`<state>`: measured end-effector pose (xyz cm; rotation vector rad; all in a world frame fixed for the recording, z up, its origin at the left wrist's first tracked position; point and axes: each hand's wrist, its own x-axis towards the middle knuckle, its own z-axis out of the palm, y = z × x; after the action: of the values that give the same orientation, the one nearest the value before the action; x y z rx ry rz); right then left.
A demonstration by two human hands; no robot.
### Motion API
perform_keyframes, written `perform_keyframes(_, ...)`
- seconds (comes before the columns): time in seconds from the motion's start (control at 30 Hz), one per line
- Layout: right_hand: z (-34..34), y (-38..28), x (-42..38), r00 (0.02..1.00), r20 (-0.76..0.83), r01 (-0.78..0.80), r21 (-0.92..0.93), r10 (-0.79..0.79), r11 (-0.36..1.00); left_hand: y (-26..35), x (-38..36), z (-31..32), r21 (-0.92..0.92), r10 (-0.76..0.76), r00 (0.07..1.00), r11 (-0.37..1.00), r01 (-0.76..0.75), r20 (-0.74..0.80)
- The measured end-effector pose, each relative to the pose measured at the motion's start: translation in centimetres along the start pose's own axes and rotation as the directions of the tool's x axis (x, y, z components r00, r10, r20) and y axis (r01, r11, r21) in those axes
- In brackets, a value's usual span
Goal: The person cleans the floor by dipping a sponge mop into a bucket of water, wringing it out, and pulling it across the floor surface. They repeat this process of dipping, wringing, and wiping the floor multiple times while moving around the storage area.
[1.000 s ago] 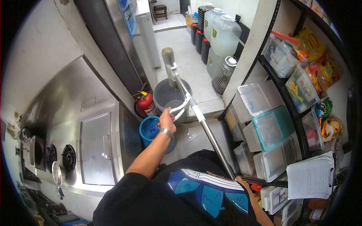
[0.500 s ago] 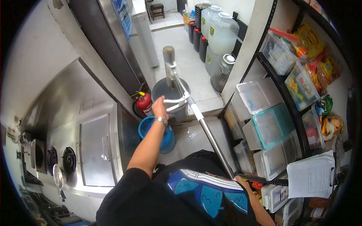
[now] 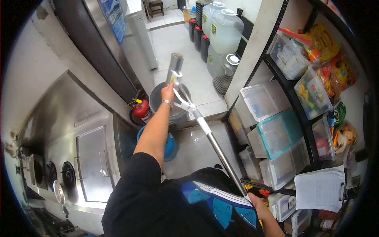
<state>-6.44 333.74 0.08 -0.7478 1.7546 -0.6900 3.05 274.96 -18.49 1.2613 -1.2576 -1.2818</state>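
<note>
A sponge mop (image 3: 205, 127) with a steel pole and white squeeze lever slants across the view. Its grey-brown head (image 3: 174, 65) is up over a grey bucket (image 3: 157, 94). My left hand (image 3: 167, 94), a metal watch on its wrist, is closed at the white lever close to the head; its fingertips are partly hidden. Down at the near end of the pole, my right hand (image 3: 256, 203) is wrapped round it beside my body. A blue bucket (image 3: 170, 148) stands below my left forearm.
A red fire extinguisher (image 3: 141, 110) stands left of the grey bucket. Large water jugs (image 3: 226, 31) line the far wall. On the right, a shelf (image 3: 282, 77) holds plastic boxes (image 3: 262, 100) and packets. A steel counter with burners (image 3: 68, 173) runs along the left.
My left hand has moved forward with the lever, closer to the mop head. The head now leans more to one side. My right hand stays on the pole end.
</note>
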Motion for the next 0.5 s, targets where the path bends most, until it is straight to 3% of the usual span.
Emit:
perform_keyframes(0.1, 0.1, 0.2, 0.1, 0.998, 0.038, 0.038, 0.263, -0.050, 0.964, -0.7, 2.7, 1.6, 0.404, 0.165, 0.986, 0.900, -0.162, 0.028)
perform_keyframes(0.17, -1.0, -1.1, -0.1, 0.997, 0.080, 0.007, 0.138, -0.018, 0.990, 5.0, -1.0, 2.8, 0.341, -0.038, 0.994, 0.940, 0.002, 0.100)
perform_keyframes(0.23, -1.2, -1.6, -1.0, 0.989, 0.043, -0.145, 0.345, 0.139, 0.927, 5.6, -1.0, 3.5, 0.183, -0.069, 0.905, 0.983, -0.010, 0.419)
perform_keyframes(0.3, -2.6, -1.4, -2.7, 0.960, 0.143, -0.281, 0.473, 0.242, 0.835, 6.3, -2.8, 5.4, -0.018, -0.083, 0.916, 0.995, 0.098, 0.392)
perform_keyframes(0.43, -4.2, -3.1, -6.4, 0.925, 0.179, -0.377, 0.557, 0.336, 0.740, 6.9, -5.2, 3.8, 0.083, -0.107, 0.924, 0.993, 0.082, 0.367)
perform_keyframes(0.5, -4.3, -3.3, -7.2, 0.908, 0.163, -0.397, 0.629, 0.386, 0.669, 3.9, -4.7, 1.0, 0.169, -0.061, 0.933, 0.986, 0.000, 0.355)
